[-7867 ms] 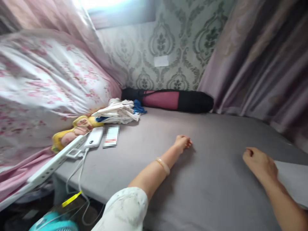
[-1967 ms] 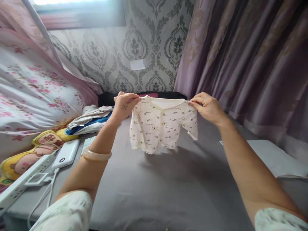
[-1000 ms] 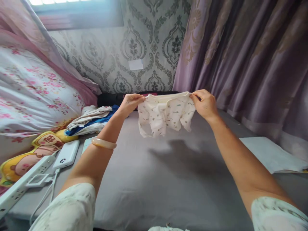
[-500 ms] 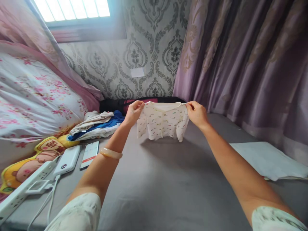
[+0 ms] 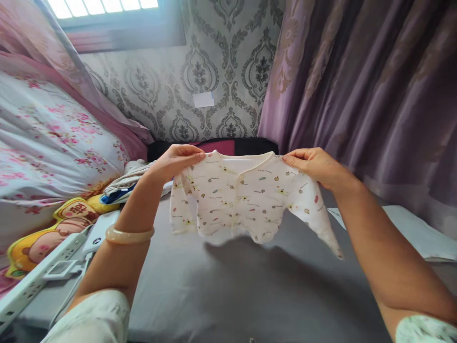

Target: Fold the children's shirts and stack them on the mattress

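Watching from afar, I am seeing the left hand and the right hand each pinching one shoulder of a small printed top between thumb and fingers. It is hanging above the grey sheet, front toward me, well apart from the pile of clothes. I am judging this step as opening it out; the next move is probably calling for even tension, then lowering it hem first.
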Available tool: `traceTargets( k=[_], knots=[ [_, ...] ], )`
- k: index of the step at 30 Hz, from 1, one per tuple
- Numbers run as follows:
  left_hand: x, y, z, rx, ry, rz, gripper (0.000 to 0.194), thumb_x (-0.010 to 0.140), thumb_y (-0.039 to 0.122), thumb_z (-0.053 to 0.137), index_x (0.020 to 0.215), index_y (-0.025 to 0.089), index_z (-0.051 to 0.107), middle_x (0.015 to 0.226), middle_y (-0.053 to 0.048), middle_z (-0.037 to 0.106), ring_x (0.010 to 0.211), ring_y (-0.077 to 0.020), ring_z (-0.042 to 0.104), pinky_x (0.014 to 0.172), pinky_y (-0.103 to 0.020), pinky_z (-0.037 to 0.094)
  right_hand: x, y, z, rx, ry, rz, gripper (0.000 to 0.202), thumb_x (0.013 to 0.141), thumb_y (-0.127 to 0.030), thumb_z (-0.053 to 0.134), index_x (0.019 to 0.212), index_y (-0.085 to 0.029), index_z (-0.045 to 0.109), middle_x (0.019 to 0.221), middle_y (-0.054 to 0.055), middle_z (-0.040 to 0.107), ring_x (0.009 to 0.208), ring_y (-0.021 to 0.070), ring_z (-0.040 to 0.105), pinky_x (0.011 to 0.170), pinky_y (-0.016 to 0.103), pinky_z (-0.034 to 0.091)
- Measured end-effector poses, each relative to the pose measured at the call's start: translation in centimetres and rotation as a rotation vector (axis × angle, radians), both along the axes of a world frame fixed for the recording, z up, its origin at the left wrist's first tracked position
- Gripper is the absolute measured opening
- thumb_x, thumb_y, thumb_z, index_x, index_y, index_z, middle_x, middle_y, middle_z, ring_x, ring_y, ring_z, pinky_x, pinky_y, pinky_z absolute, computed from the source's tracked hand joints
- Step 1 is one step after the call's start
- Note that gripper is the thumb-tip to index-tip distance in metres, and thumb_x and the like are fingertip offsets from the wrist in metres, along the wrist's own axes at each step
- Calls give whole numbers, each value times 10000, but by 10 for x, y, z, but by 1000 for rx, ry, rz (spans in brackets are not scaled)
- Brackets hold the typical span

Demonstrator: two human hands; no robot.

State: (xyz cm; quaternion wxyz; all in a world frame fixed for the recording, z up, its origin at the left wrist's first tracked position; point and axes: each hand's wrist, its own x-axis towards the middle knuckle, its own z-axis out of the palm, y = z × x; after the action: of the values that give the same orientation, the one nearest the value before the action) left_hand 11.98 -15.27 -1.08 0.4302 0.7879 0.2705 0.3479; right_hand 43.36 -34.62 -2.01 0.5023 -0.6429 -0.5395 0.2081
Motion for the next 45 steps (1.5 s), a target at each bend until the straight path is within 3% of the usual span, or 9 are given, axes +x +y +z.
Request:
traceTargets(
  k=[3, 5, 7, 10, 14, 19, 27, 36, 45],
  knots=[
    [10, 30, -24, -73, 176, -13, 321, 675, 488, 747, 799, 192, 756, 648, -57, 684, 522, -158, 585, 450, -244, 425, 12, 19, -19, -179, 52, 105, 407, 705, -585, 728, 815, -193, 735, 687, 47, 705, 553, 177, 613, 486, 282, 481],
    [23, 49, -54, -71, 293, -37, 309, 639, 475, 754, 746, 185, 753, 622, -41, 674, 497, -140, 562, 439, -228, 398, 21, 40, -45, -262, 9, 117, 386, 691, -552, 740, 768, -173, 733, 669, 34, 698, 555, 162, 599, 499, 265, 471],
    [37, 61, -86, -54, 393, 27, 291, 620, 456, 745, 696, 176, 742, 580, -15, 650, 491, -131, 551, 456, -222, 396, 27, 62, -76, -339, -119, 83, 332, 712, -486, 725, 711, -154, 727, 630, 6, 676, 560, 140, 578, 508, 231, 435],
    [57, 65, -127, 52, 551, 149, 237, 719, 372, 655, 730, 153, 742, 611, -14, 660, 594, -160, 615, 538, -226, 437, 30, 87, -119, -405, -362, -58, 257, 801, -373, 634, 741, -145, 736, 641, -6, 672, 613, 141, 592, 527, 210, 395],
    [76, 55, -156, 194, 730, 274, 211, 811, 227, 555, 877, 156, 742, 883, -95, 735, 886, -236, 676, 742, -287, 486, 23, 100, -155, -441, -579, -155, 236, 872, -303, 551, 923, -179, 744, 898, 47, 738, 851, 173, 650, 678, 216, 429],
    [92, 45, -173, 337, 899, 397, 288, 910, 207, 411, 1005, 167, 680, 1096, -165, 691, 1047, -284, 640, 845, -371, 475, 10, 98, -175, -485, -662, -219, 315, 971, -310, 407, 1074, -186, 678, 1084, 115, 710, 1001, 212, 641, 766, 258, 434],
    [87, 50, -200, 442, 876, 300, 318, 994, 294, 287, 1154, 192, 543, 1118, -144, 650, 967, -242, 648, 755, -301, 457, 10, 98, -191, -523, -843, -188, 386, 1027, -350, 241, 1184, -192, 556, 1227, 150, 616, 1025, 261, 630, 807, 329, 423],
    [80, 80, -204, 563, 881, 184, 377, 1014, 396, 233, 1176, 242, 537, 1130, -112, 636, 915, -224, 646, 741, -294, 427, 33, 124, -187, -553, -1115, -46, 388, 1040, -369, 208, 1188, -195, 521, 1228, 125, 590, 999, 263, 647, 802, 344, 423],
    [87, 102, -205, 563, 856, 169, 391, 1012, 397, 245, 1199, 236, 549, 1171, -116, 636, 937, -228, 642, 754, -297, 433, 46, 144, -183, -566, -1144, -30, 389, 1041, -367, 214, 1229, -175, 495, 1232, 160, 581, 1007, 272, 645, 829, 366, 418]
  ],
)
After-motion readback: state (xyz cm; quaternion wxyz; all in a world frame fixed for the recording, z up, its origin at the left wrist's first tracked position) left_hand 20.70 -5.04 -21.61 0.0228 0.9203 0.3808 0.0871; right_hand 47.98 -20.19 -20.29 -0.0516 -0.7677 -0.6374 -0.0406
